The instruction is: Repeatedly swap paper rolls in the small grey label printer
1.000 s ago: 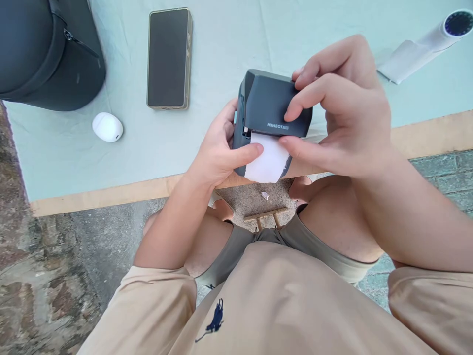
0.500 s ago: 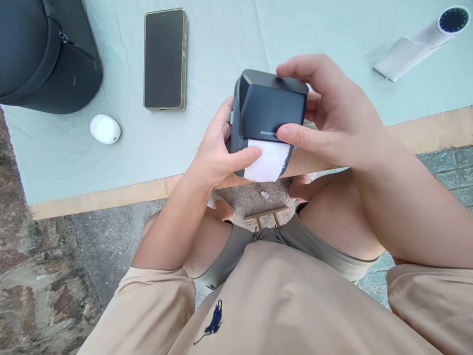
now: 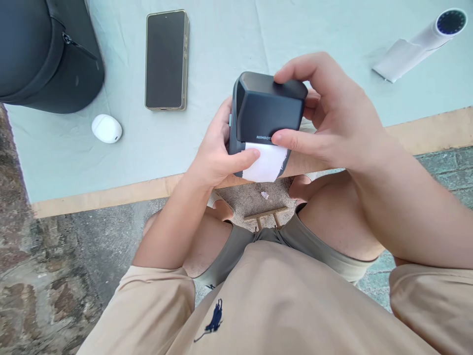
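A small dark grey label printer [image 3: 268, 108] is held over the table's near edge, between both hands. My left hand [image 3: 216, 150] grips its left side, thumb pressed on the white paper strip [image 3: 266, 162] that sticks out below the lid. My right hand [image 3: 332, 116] wraps the right side, fingers on top of the lid and thumb on its front lower edge by the brand lettering. The lid looks down against the body.
On the pale green tablecloth [image 3: 221, 44] lie a dark phone [image 3: 166, 59], a white earbud case [image 3: 106, 128], a black zipped bag [image 3: 44, 49] at far left and a white device [image 3: 421, 42] at far right. The wooden table edge [image 3: 103, 195] runs above my knees.
My right hand shifted from pinching the paper and lid front to wrapping the printer's top. The lid came down against the body, and the printer moved slightly left.
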Demonstrator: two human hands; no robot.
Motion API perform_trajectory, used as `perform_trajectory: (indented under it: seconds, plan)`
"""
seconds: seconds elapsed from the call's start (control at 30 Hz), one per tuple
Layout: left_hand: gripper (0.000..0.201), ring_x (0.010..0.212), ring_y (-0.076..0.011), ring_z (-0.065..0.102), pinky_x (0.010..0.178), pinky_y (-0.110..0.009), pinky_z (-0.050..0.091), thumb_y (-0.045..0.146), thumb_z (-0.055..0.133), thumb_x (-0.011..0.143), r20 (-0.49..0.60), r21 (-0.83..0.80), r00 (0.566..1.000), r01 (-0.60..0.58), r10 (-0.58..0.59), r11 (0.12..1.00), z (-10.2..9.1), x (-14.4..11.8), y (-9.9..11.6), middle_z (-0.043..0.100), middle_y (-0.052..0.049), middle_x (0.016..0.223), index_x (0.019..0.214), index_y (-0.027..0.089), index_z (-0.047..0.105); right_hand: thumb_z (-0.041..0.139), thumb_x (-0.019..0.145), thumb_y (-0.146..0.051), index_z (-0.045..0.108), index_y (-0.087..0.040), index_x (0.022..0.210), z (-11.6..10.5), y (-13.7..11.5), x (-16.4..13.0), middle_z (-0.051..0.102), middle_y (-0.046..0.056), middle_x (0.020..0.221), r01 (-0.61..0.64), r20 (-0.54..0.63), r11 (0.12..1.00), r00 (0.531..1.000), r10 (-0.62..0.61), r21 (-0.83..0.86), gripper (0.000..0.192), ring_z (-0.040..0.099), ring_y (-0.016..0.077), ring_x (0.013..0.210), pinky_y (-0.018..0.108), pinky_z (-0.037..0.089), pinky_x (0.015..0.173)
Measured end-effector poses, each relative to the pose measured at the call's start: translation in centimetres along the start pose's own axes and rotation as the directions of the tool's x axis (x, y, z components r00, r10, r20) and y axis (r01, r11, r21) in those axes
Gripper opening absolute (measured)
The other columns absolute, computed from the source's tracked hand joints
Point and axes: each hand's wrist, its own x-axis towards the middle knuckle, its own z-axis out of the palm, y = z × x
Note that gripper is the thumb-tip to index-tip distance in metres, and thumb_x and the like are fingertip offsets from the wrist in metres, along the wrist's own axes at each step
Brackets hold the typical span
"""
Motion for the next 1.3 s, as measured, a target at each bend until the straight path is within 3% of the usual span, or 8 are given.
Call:
perform_trajectory:
  seconds: [0.13, 0.27, 0.47, 0.67, 0.87, 1.1, 1.2, 1.3]
  plan:
    - [0.064, 0.12, -0.0332, 0.062, 0.084, -0.038, 0.06, 0.052, 0.078, 0.072, -0.034, -0.125, 0.997, 0.066, -0.071, 0.99, 0.7, 0.0, 0.3, 0.066, -0.009, 0.114, 0.122, 0.023, 0.052, 0.07, 0.08, -0.036, 0.047, -0.028, 0.118, 0.1, -0.1, 0.0, 0.051, 0.004, 0.126, -0.001, -0.005, 1.0, 1.0, 0.001, -0.011, 0.045, 0.054, 0.0169, 0.106, 0.031, 0.053, 0.084]
    - [0.046, 0.141, -0.0328, 0.046, 0.1, -0.045, 0.057, 0.049, 0.064, 0.087, -0.094, -0.201, 0.988, 0.101, -0.122, 0.974, 1.7, 0.0, 1.0, 0.064, -0.008, 0.113, 0.121, 0.02, 0.052, 0.069, 0.08, -0.036, 0.046, -0.028, 0.119, 0.3, 0.0, -0.1, 0.051, 0.003, 0.13, -0.004, -0.001, 1.0, 1.0, 0.004, -0.016, 0.046, 0.055, 0.0178, 0.11, 0.031, 0.052, 0.084]
    - [0.041, 0.143, -0.033, 0.044, 0.096, -0.04, 0.059, 0.043, 0.065, 0.086, -0.097, -0.202, 0.987, 0.105, -0.126, 0.974, 2.2, 0.0, 1.8, 0.064, -0.007, 0.107, 0.118, 0.02, 0.054, 0.068, 0.081, -0.037, 0.045, -0.027, 0.121, 0.5, 0.1, 0.0, 0.05, 0.003, 0.132, 0.005, 0.007, 1.0, 1.0, -0.005, -0.012, 0.048, 0.054, 0.0196, 0.116, 0.033, 0.054, 0.086]
    - [0.055, 0.137, -0.0378, 0.051, 0.09, -0.043, 0.062, 0.053, 0.072, 0.078, -0.121, -0.181, 0.981, 0.129, -0.153, 0.975, 2.2, 0.0, 1.6, 0.064, -0.008, 0.108, 0.117, 0.021, 0.052, 0.062, 0.085, -0.04, 0.043, -0.025, 0.124, 0.5, -0.1, -0.1, 0.05, 0.005, 0.134, 0.038, -0.005, 0.995, 0.999, -0.039, -0.088, 0.046, 0.054, 0.0236, 0.122, 0.039, 0.055, 0.092]
    - [0.059, 0.137, -0.0391, 0.05, 0.086, -0.044, 0.063, 0.06, 0.071, 0.076, -0.118, -0.124, 0.984, 0.115, -0.13, 0.986, 2.1, 0.0, 1.9, 0.065, -0.009, 0.106, 0.117, 0.021, 0.053, 0.065, 0.082, -0.038, 0.037, -0.026, 0.136, 0.8, 0.1, -0.1, 0.045, 0.006, 0.142, -0.005, 0.03, 0.999, 1.0, 0.003, 0.05, 0.062, 0.06, 0.0185, 0.11, 0.031, 0.057, 0.082]
    - [0.055, 0.139, -0.0395, 0.048, 0.1, -0.052, 0.057, 0.054, 0.074, 0.076, -0.132, -0.152, 0.983, 0.109, -0.129, 0.982, 1.6, 0.2, 1.1, 0.067, -0.009, 0.109, 0.118, 0.023, 0.055, 0.066, 0.081, -0.039, 0.041, -0.028, 0.132, 0.7, 0.1, 0.0, 0.049, 0.004, 0.136, -0.039, 0.014, 0.999, 0.999, 0.039, -0.01, 0.058, 0.061, 0.0169, 0.102, 0.028, 0.055, 0.073]
    - [0.045, 0.14, -0.0374, 0.046, 0.111, -0.056, 0.049, 0.058, 0.065, 0.082, -0.088, -0.247, 0.991, 0.074, -0.098, 0.966, 1.4, 0.5, 0.6, 0.069, -0.009, 0.111, 0.114, 0.026, 0.059, 0.06, 0.086, -0.045, 0.042, -0.027, 0.134, 0.8, 0.3, 0.0, 0.054, 0.005, 0.133, -0.011, -0.001, 0.998, 1.0, 0.011, -0.057, 0.054, 0.059, 0.0187, 0.109, 0.032, 0.055, 0.081]
    - [0.039, 0.138, -0.0355, 0.048, 0.116, -0.056, 0.044, 0.056, 0.054, 0.089, -0.155, -0.264, 0.98, 0.082, -0.126, 0.961, 1.5, 0.7, 0.6, 0.07, -0.008, 0.109, 0.107, 0.023, 0.065, 0.053, 0.091, -0.049, 0.05, -0.021, 0.13, 0.7, 0.3, -0.2, 0.054, 0.01, 0.13, 0.077, -0.105, 0.981, 0.99, -0.097, -0.178, 0.048, 0.053, 0.0203, 0.121, 0.035, 0.053, 0.093]
